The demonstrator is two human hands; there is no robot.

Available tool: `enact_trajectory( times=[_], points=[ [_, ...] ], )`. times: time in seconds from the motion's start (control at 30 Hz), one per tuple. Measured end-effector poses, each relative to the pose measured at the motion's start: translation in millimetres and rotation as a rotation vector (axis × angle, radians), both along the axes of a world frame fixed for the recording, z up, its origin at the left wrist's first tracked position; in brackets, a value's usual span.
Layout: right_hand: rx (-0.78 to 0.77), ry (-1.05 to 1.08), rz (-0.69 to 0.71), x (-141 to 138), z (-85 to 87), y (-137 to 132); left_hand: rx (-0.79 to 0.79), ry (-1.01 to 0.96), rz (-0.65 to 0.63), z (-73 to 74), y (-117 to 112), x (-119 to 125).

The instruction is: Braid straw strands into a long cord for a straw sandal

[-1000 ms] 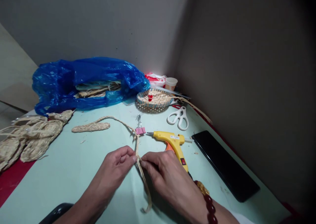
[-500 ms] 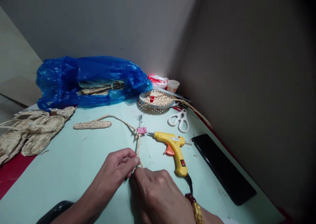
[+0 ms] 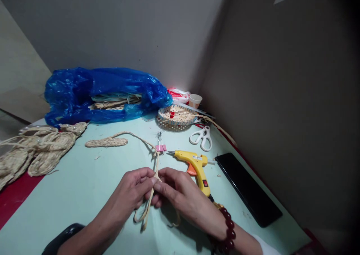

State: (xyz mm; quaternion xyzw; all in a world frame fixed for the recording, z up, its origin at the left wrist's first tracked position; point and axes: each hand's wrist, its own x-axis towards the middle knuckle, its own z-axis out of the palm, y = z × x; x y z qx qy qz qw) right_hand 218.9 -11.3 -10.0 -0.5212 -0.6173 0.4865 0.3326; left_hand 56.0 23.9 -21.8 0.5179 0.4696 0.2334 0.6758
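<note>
A pale straw braid (image 3: 137, 138) runs from a flat coiled piece (image 3: 106, 142) on the table to a pink binder clip (image 3: 161, 148), then down between my fingers. My left hand (image 3: 138, 187) pinches the braid from the left. From the right, my right hand (image 3: 180, 191) pinches the strands at the same spot, with thumb and forefinger close to my left thumb. Loose strand ends (image 3: 146, 213) hang below both hands. Just right of the clip lies a yellow glue gun (image 3: 198, 163), its nozzle pointing at the clip.
Woven straw pieces (image 3: 47, 150) lie at the left edge. Behind stands a blue plastic bag (image 3: 112, 82) with straw inside. A round woven basket (image 3: 180, 116), a paper cup (image 3: 195, 100) and white-handled scissors (image 3: 201, 138) sit at the back right. A black phone (image 3: 247, 189) lies right.
My right hand has moved up from below and turned, and now pinches level with my left hand. Loose strand ends now show beneath. My left hand stays nearly in place.
</note>
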Motion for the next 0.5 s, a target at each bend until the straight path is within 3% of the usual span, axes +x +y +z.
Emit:
enact_trajectory(
  times=[0.1,0.33,0.5],
  points=[
    [-0.065,0.052,0.024,-3.6,-3.5,3.2,0.049,0.055,-0.024,1.8,-1.3,0.2],
    [-0.045,0.062,-0.137,-4.5,-0.2,5.7,0.192,0.188,-0.073,6.1,-7.4,0.8],
    [0.085,-0.133,-0.214,-8.7,-2.4,2.1,0.447,0.441,-0.048,15.0,-19.5,-0.8]
  ],
)
